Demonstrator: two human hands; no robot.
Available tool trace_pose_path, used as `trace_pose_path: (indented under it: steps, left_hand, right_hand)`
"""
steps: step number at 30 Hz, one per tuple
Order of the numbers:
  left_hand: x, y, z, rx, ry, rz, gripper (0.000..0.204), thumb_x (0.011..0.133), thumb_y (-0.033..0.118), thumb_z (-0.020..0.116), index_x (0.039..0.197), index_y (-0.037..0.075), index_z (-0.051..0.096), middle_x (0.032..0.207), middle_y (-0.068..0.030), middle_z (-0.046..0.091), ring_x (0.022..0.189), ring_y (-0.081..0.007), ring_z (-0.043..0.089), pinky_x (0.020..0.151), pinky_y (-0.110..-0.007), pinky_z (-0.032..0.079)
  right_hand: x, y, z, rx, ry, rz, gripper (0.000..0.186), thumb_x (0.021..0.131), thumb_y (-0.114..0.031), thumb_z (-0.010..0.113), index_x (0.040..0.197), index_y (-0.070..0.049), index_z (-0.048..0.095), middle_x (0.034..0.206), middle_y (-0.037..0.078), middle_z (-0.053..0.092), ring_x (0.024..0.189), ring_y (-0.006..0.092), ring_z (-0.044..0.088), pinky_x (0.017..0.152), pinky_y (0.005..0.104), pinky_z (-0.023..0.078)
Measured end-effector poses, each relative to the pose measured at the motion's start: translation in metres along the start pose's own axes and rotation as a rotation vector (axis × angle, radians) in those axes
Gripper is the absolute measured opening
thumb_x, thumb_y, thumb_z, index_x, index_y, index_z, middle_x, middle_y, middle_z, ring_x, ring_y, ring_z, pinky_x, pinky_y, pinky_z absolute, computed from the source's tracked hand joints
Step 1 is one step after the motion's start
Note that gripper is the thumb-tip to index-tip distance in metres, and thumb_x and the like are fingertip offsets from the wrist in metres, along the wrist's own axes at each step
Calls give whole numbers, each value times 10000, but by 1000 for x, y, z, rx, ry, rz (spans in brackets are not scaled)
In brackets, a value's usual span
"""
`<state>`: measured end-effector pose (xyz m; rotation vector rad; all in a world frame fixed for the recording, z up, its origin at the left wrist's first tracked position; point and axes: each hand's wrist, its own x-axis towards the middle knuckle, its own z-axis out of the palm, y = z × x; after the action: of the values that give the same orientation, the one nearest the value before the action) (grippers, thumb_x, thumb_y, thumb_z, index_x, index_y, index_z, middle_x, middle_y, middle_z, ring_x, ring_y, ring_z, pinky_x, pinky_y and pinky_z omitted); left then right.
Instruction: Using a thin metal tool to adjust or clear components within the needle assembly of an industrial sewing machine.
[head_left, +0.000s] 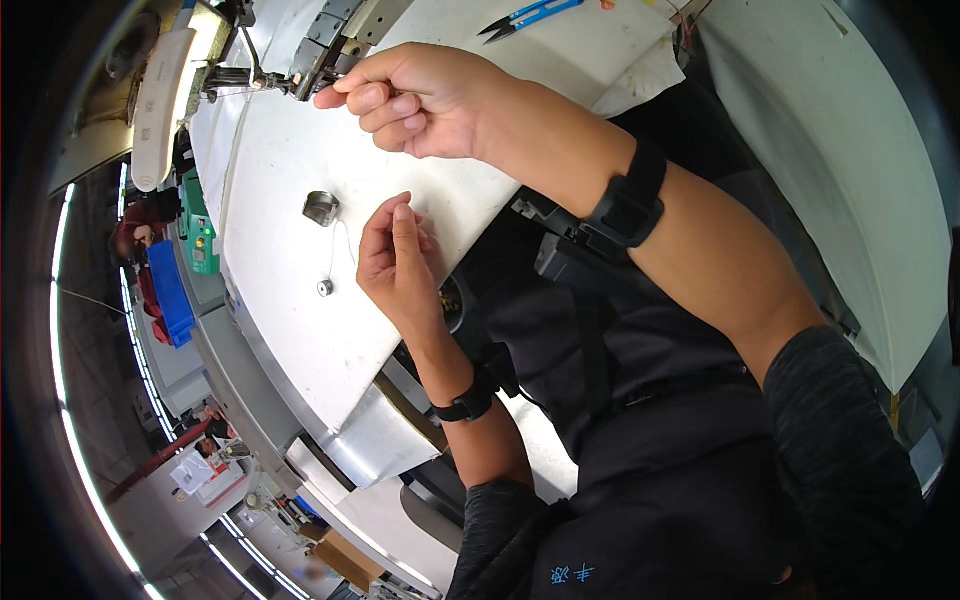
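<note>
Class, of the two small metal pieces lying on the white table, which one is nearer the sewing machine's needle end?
The larger, cup-like piece; the smaller round piece lies farther from the machine.

One bare right hand [420, 105] and one bare left hand [400, 260] are showing, making two. Two black wrist straps [625, 208] are being worn, one per arm, along with one black cloth apron [650, 480]. One cup-shaped silver metal case [320, 208], one small round silver metal bobbin [325, 288] and one pair of blue-handled, dark-bladed snips [535, 14] are lying loose, totalling three. One elongated white sewing-machine head [165, 110] is standing nearby. Farther off, one blue plastic bin [170, 290] and one green boxy machine [198, 225] are appearing.
</note>
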<state>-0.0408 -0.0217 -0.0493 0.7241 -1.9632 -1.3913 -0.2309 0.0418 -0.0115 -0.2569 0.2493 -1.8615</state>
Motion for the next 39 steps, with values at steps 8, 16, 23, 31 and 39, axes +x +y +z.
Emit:
trace_pose_path:
  steps: [8, 16, 23, 31, 39]
  left_hand:
    - [-2, 3, 1, -7, -1, -19, 174, 1007, 108, 629, 1099, -22, 699, 805, -4, 627, 650, -37, 498, 612, -179, 405]
    - [1, 5, 2, 47, 17, -2, 175, 1005, 114, 634, 1091, -21, 703, 824, -6, 632, 643, -37, 491, 600, -181, 399]
    - [-3, 2, 5, 66, 15, 10, 185, 1005, 108, 629, 1093, -32, 713, 840, -19, 642, 666, -39, 507, 592, -175, 411]
    - [-2, -1, 4, 4, -2, 6, 174, 1007, 106, 629, 1096, -26, 699, 823, -2, 622, 646, -32, 488, 587, -175, 385]
    - [-2, -3, 2, -8, 9, 2, 175, 1008, 110, 633, 1094, -26, 701, 822, 4, 622, 632, -22, 479, 573, -171, 370]
  right_hand:
    - [-9, -10, -18, -177, -94, 80, 285, 1004, -144, 557, 1193, 69, 558, 569, -88, 463, 395, -12, 309, 364, 168, 233]
    - [-21, -10, -19, -383, -70, 28, 308, 1006, -180, 575, 1181, 73, 595, 575, -81, 463, 412, 5, 310, 396, 175, 251]
    - [-27, -6, -2, -481, 265, -53, 187, 945, -148, 669, 1009, 26, 686, 728, 29, 643, 588, 68, 539, 510, 194, 415]
    - [-31, -6, 8, -87, 197, 29, 100, 902, -60, 675, 919, 35, 650, 713, 33, 612, 573, 58, 534, 506, 188, 431]
    - [-30, 6, 14, 235, 209, -62, 61, 908, 22, 597, 936, 76, 599, 794, 67, 590, 569, 57, 504, 517, 180, 450]
